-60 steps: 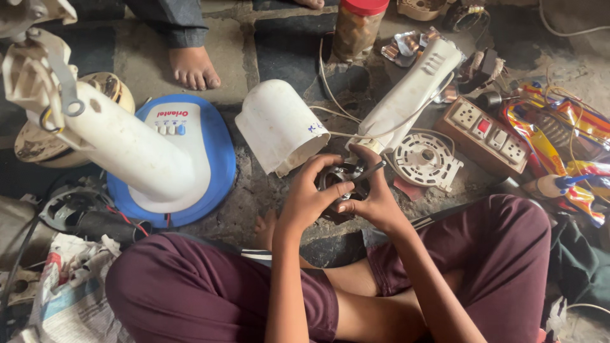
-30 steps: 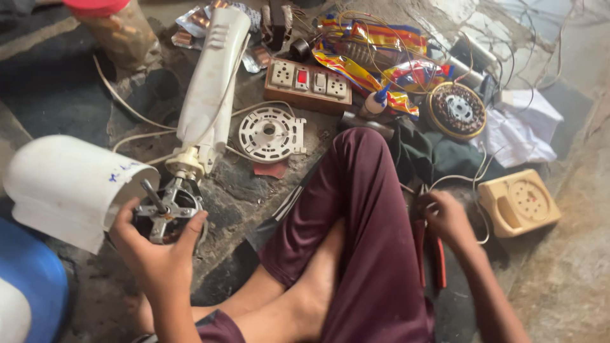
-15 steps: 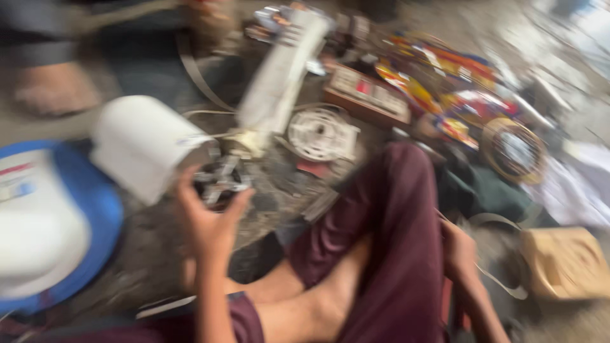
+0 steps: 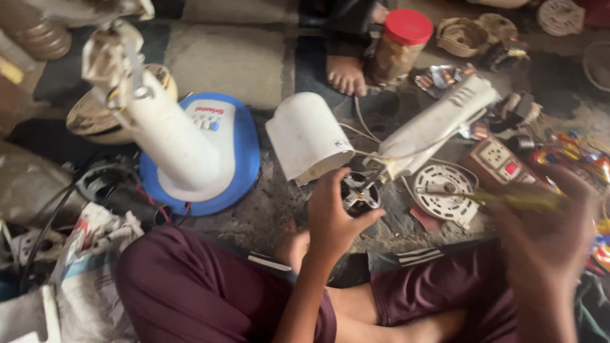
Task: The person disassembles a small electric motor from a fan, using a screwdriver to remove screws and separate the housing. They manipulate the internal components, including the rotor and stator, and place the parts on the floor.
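Note:
My left hand point(image 4: 330, 219) grips a small dark fan motor point(image 4: 359, 192) resting on the floor in front of my crossed legs. A white domed motor cover point(image 4: 308, 136) lies just left of the motor, and a white fan neck point(image 4: 438, 127) runs off to the upper right, joined to it by wires. My right hand point(image 4: 549, 232), blurred by motion, holds a screwdriver point(image 4: 508, 200) with a yellow-green handle. Its shaft points left over a white round plastic disc point(image 4: 445, 190), a short way from the motor.
A blue and white fan base with its column point(image 4: 197, 149) stands at the left. Another person's bare foot point(image 4: 346, 73) and a red-lidded jar point(image 4: 400, 44) are at the back. A switch board point(image 4: 502, 162), coloured wrappers and loose parts crowd the right; papers and cables lie at the left.
The view has swung back left from the right-hand clutter. My right hand, earlier down by my right knee, has risen with a screwdriver in it. My left hand has stayed on the motor.

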